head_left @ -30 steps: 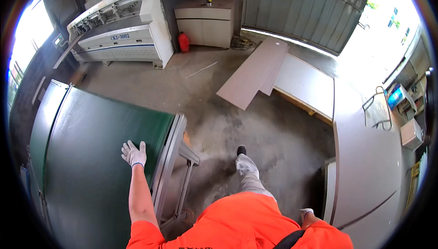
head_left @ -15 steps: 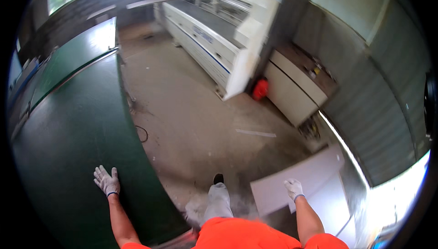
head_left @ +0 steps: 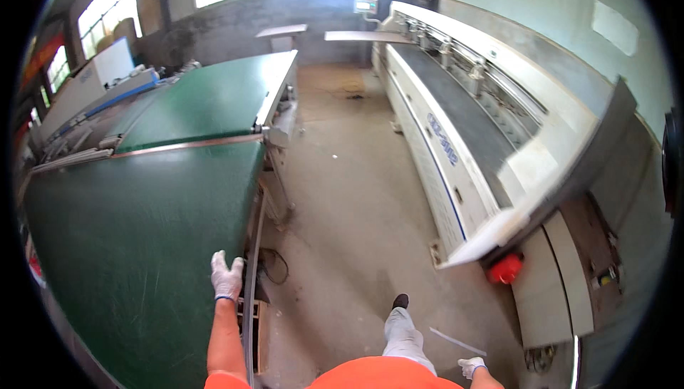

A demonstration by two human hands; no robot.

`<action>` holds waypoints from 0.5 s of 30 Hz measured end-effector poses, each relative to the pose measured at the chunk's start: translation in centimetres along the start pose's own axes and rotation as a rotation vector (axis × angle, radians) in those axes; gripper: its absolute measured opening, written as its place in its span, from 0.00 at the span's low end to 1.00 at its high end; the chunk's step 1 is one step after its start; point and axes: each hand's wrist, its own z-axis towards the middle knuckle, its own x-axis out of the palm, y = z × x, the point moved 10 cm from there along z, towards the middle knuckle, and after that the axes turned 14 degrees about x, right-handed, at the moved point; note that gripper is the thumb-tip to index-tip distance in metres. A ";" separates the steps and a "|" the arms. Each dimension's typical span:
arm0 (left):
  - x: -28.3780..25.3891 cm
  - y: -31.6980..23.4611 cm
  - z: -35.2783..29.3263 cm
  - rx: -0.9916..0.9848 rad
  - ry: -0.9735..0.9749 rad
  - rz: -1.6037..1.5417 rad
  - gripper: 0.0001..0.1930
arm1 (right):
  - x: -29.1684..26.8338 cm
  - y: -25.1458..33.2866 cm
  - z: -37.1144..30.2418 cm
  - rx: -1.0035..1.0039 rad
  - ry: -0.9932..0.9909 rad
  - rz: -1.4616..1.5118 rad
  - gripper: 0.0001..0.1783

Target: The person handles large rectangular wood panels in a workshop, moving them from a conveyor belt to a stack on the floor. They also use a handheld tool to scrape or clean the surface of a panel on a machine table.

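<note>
My left hand [head_left: 226, 275], in a pale work glove, is over the right edge of a wide green-topped table [head_left: 142, 211]. Its fingers are apart and nothing is in them. Whether the palm rests on the surface I cannot tell. Low in the picture, right of my grey-trousered leg, my right hand [head_left: 472, 367] hangs above the floor in a matching glove. Its fingers look loosely curled with nothing in them. A thin pale strip [head_left: 457, 341] lies on the floor close by.
A long white machine [head_left: 456, 175] with a dark bed stands along the right. Near its close end are a red object [head_left: 505, 268] and a pale cabinet [head_left: 548, 296]. Beyond the near table is a second green-topped section [head_left: 206, 97]. A cable [head_left: 274, 266] loops beside the table legs.
My view has swung right to left, bringing the aisle and windows into sight. My left hand is nearer the table's edge. The pale panels by my right hand have left the picture.
</note>
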 end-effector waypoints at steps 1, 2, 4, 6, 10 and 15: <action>1.7 -2.5 2.6 0.023 -0.023 0.011 0.37 | -3.8 4.0 1.3 -0.074 -0.088 0.072 0.27; 3.4 -4.1 4.4 0.014 -0.032 0.041 0.36 | -8.4 7.6 1.9 -0.142 -0.168 0.110 0.26; 11.0 -7.4 8.0 -0.140 0.099 -0.154 0.36 | -18.7 16.5 2.6 -0.288 -0.322 0.249 0.26; 17.3 -9.0 9.1 -0.250 0.196 -0.231 0.36 | -27.2 29.2 4.4 -0.341 -0.308 0.288 0.31; 27.6 -7.1 10.4 -0.357 0.137 -0.045 0.35 | -43.5 58.6 -0.9 -0.769 -0.364 0.214 0.28; 30.4 -8.1 22.4 -0.251 -0.236 0.200 0.28 | -61.4 86.5 -22.4 -1.114 -0.278 0.448 0.23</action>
